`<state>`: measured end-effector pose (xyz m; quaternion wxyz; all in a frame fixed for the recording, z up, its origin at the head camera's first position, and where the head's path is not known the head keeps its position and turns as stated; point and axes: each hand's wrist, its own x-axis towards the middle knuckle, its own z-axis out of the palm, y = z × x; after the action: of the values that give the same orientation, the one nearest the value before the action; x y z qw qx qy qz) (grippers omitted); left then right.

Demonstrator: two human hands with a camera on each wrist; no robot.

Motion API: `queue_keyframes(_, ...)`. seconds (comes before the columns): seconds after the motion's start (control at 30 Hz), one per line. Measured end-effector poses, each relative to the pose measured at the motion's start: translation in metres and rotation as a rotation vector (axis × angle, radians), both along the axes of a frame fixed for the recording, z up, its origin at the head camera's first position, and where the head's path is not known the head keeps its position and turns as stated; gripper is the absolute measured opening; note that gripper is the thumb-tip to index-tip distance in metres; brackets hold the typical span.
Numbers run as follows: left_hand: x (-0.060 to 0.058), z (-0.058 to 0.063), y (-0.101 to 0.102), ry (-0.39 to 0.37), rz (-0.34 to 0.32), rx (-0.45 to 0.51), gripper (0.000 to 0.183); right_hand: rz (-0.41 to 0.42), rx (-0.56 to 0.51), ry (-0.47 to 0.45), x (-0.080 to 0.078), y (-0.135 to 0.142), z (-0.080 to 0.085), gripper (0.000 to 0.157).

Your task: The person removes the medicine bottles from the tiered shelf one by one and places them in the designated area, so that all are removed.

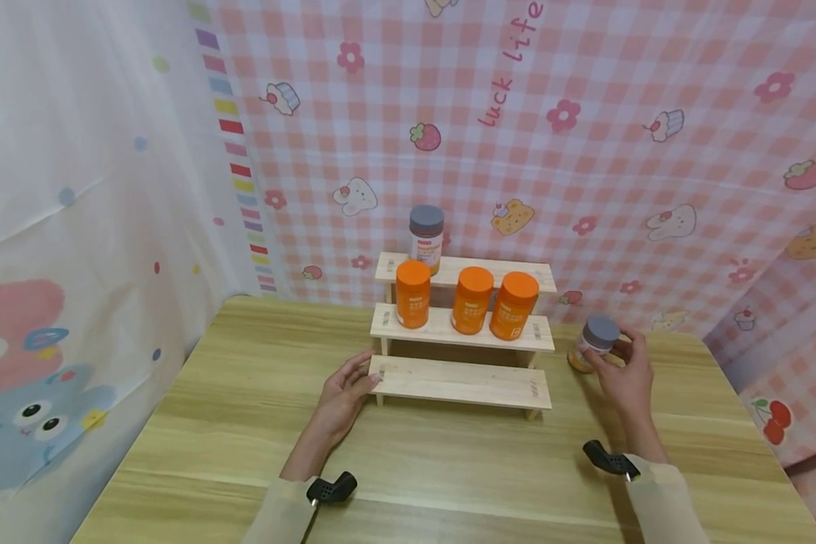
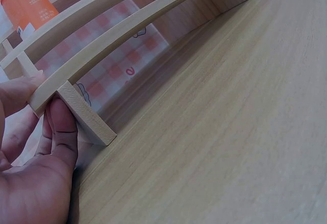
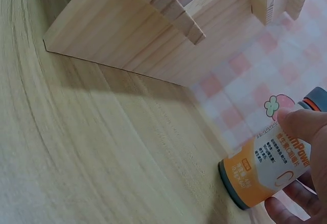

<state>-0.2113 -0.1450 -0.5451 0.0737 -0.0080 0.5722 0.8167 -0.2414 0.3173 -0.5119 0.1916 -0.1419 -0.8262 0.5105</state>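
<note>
A three-tier wooden display stand [image 1: 459, 381] stands on the table. My left hand [image 1: 343, 397] pinches the left end of its lowest step, thumb on top and fingers beneath the board [image 2: 76, 68]. To the right of the stand, my right hand [image 1: 627, 374] grips a supplement bottle [image 1: 600, 332] with a grey cap and a white and orange label. In the right wrist view this bottle [image 3: 255, 170] has its base close over the tabletop, with thumb and fingers on opposite sides. Three orange bottles [image 1: 413, 295] stand on the middle step; another grey-capped bottle [image 1: 426, 236] stands on the top step, at the left.
The wood-grain table [image 1: 449, 468] extends in front of and on both sides of the stand. Behind it hangs a pink checked cloth [image 1: 394, 91], and a white cartoon-print cloth [image 1: 109, 189] hangs at the left. Each wrist wears a black camera mount [image 1: 333, 489].
</note>
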Motion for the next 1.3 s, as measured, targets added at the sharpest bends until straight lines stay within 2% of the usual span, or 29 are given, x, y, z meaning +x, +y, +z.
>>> queue_keyframes(0.23, -0.001, 0.0, 0.001, -0.005, 0.011, -0.006, 0.057, 0.0, 0.017, 0.017, -0.001, 0.0, -0.005, 0.076)
queue_keyframes(0.4, 0.0, 0.0, 0.001, -0.009, 0.011, -0.001, 0.057, 0.019, 0.011, -0.01, 0.003, 0.0, 0.0, 0.08)
queue_keyframes(0.8, -0.002, -0.003, 0.001, -0.004, 0.006, -0.011, 0.057, 0.082, 0.029, -0.061, 0.008, 0.006, 0.025, 0.084)
queue_keyframes(1.3, -0.001, 0.001, 0.001, -0.02, 0.004, 0.007, 0.058, 0.169, 0.015, 0.051, 0.016, -0.003, 0.062, 0.075)
